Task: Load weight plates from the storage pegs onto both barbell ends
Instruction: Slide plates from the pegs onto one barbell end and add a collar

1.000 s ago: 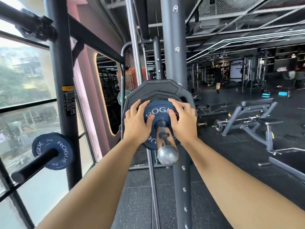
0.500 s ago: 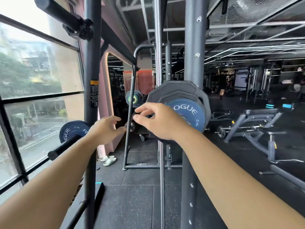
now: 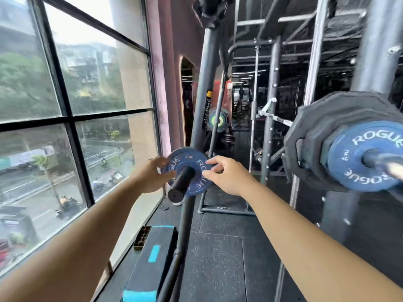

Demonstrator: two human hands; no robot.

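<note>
Left hand (image 3: 149, 176), right hand (image 3: 227, 176) at blue plate's (image 3: 187, 159) edges

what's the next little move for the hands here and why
Probably slide the small blue plate toward you off its storage peg. Left hand and right hand flank its rim, though blur hides whether they grip; the peg's free end points at you.
</note>
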